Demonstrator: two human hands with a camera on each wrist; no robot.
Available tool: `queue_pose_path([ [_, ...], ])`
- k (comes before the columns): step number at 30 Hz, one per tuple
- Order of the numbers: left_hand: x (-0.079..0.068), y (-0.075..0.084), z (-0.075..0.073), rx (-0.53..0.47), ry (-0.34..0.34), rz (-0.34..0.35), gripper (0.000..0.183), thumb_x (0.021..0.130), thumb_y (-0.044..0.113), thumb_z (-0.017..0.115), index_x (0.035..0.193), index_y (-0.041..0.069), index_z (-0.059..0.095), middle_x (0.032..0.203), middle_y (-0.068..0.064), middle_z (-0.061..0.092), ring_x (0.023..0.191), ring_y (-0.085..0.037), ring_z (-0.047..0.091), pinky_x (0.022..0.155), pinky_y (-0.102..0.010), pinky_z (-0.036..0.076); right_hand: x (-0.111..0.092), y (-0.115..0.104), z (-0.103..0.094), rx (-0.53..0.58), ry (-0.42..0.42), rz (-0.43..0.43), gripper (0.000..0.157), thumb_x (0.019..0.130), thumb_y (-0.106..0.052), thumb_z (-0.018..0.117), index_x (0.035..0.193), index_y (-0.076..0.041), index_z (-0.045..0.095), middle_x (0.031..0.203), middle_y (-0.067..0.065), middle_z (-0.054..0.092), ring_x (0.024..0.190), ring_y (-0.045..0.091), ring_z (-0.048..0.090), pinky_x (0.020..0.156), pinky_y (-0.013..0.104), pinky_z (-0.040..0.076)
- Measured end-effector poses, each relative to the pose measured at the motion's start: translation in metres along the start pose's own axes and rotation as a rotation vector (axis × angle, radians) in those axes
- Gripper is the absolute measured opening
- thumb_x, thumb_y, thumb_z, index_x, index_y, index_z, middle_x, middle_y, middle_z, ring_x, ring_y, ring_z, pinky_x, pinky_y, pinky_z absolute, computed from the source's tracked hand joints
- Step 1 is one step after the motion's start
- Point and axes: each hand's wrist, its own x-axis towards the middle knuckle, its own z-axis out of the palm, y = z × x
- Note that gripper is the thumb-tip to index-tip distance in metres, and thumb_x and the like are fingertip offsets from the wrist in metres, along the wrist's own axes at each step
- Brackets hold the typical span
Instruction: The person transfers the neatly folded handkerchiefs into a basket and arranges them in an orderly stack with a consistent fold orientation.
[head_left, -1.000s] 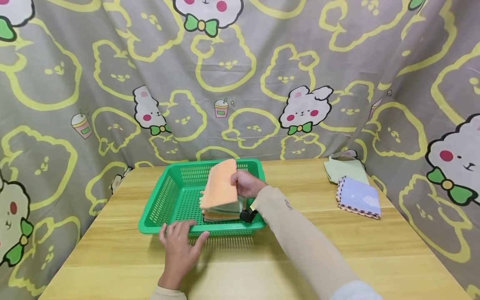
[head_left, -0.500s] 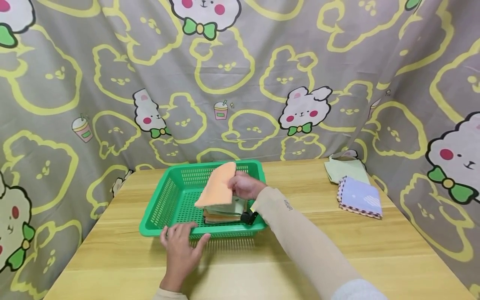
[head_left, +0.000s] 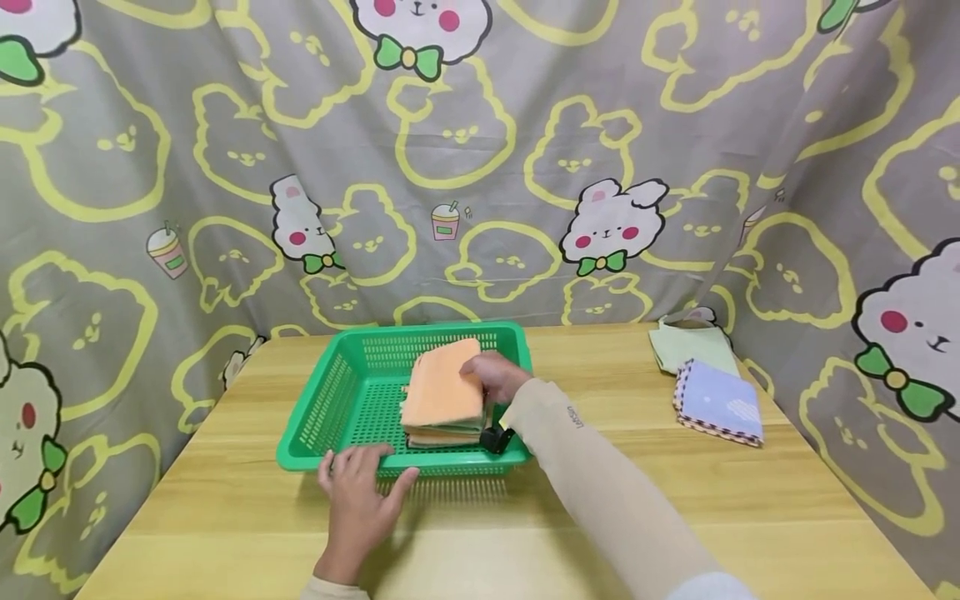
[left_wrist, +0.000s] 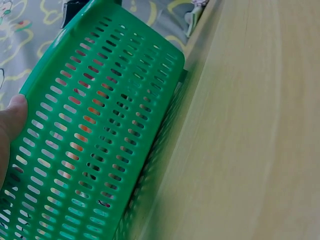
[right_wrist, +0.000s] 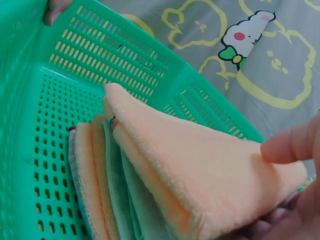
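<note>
In the head view, my right hand (head_left: 497,377) pinches the right edge of a folded orange towel (head_left: 442,387), thumb on top. The towel lies over a stack of folded cloths inside a green plastic basket (head_left: 457,461). In the right wrist view, a pale green cloth (right_wrist: 115,175) and another orange cloth (right_wrist: 92,175) show beneath it, and the held towel is tilted, partly apart from the stack. My left hand (head_left: 360,496) holds the basket's near rim, fingers over it and thumb (left_wrist: 17,112) against the outside wall. The fingertips inside are mostly hidden.
At the table's right side, a folded lilac cloth (head_left: 718,402) with a checked edge overlaps a pale green cloth (head_left: 693,346). A patterned curtain (head_left: 480,167) hangs behind and beside the wooden table (head_left: 600,400). The basket's left half shows its bare slotted floor.
The orange towel, earlier raised and slanted over the stack, has come down flatter onto it with the right hand. The left hand keeps its place on the rim.
</note>
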Motion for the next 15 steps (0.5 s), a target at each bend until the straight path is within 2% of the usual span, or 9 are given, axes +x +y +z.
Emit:
queue_pose_path([
  [6, -0.0001, 0.0002, -0.0007, 0.001, -0.003, -0.004, 0.054, 0.086, 0.057, 0.062, 0.098, 0.004, 0.063, 0.093, -0.012, 0.065, 0.096, -0.037, 0.050, 0.094, -0.070, 0.014, -0.0015, 0.0007, -0.0001, -0.029, 0.052, 0.013, 0.031, 0.090, 0.001, 0.049, 0.121, 0.009, 0.047, 0.096, 0.019, 0.058, 0.078, 0.028, 0.064, 0.069, 0.043, 0.056],
  [15, -0.0016, -0.0008, -0.0006, 0.016, -0.009, -0.014, 0.050, 0.082, 0.052, 0.068, 0.098, 0.005, 0.063, 0.094, -0.012, 0.065, 0.097, -0.036, 0.050, 0.095, -0.070, 0.014, -0.0042, 0.0017, -0.0001, -0.084, 0.103, 0.003, 0.027, 0.091, 0.000, 0.047, 0.117, 0.007, 0.047, 0.099, 0.019, 0.054, 0.073, 0.027, 0.059, 0.061, 0.041, 0.053],
])
